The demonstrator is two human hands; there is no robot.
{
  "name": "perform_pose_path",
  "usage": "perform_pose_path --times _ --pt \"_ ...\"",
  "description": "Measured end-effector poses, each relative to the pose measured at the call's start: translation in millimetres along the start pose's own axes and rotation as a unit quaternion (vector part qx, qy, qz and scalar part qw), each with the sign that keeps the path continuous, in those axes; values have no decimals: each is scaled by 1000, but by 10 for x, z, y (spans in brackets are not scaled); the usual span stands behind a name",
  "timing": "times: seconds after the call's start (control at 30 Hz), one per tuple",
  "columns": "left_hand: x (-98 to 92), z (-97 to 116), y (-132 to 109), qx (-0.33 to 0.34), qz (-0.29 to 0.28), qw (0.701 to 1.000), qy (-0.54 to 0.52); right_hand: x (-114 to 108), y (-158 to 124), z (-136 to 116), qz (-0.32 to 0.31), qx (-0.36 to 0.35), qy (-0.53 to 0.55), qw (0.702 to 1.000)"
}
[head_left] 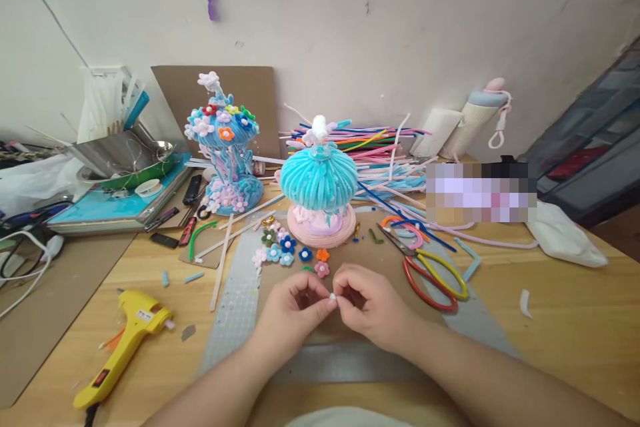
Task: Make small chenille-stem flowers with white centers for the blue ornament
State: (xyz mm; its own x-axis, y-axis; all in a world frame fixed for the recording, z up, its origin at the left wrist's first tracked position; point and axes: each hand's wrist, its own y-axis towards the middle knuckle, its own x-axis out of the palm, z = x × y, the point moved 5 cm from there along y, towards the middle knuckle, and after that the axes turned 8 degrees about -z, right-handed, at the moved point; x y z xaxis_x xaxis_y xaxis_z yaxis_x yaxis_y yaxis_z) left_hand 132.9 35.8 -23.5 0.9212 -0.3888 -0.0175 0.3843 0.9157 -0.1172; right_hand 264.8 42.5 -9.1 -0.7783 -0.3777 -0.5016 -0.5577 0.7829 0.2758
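My left hand (300,303) and my right hand (367,300) meet at the fingertips over a brown cardboard sheet. Both are closed in a pinch on a small white piece (333,297), largely covered by the fingers. Just beyond the hands lie several pipe-cleaner flowers, among them a pink one (322,269), an orange one (323,255) and a dark blue one (305,254). Behind these stands a turquoise, dome-topped pipe-cleaner model (319,177) on a round pink base. Scissors (435,277) with red and yellow handles rest to the right of my right hand.
A yellow hot glue gun (125,340) lies at the left. A blue flowered pipe-cleaner model (223,147) stands at the back left, near a steel pot (117,153). Bundled pipe cleaners (395,177) fill the back, with a bottle (475,117) behind. A cutting mat (230,327) underlies the cardboard.
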Motion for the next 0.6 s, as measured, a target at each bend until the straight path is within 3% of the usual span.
perform_pose_path --times 0.17,0.23,0.3,0.37,0.47,0.53,0.57,0.6 --pt "10 23 19 15 1 1000 23 -37 17 -6 19 3 23 1000" --pt "-46 61 -14 28 42 997 64 -62 22 -31 29 8 44 999" --pt "-191 130 -119 46 118 983 132 -85 25 -61 39 15 70 997" --pt "-424 232 -318 50 208 949 234 -102 24 -75 48 29 110 992" --pt "-946 384 -783 -12 361 859 364 -98 19 -48 56 63 210 974" --pt "-1296 381 -1074 -129 365 812 436 -79 18 -18 49 79 266 960" --pt "-1463 393 -1236 -167 395 773 468 -68 19 -3 41 83 285 954" --pt "-1587 390 -1357 -176 399 759 483 -56 20 12 31 87 302 949"
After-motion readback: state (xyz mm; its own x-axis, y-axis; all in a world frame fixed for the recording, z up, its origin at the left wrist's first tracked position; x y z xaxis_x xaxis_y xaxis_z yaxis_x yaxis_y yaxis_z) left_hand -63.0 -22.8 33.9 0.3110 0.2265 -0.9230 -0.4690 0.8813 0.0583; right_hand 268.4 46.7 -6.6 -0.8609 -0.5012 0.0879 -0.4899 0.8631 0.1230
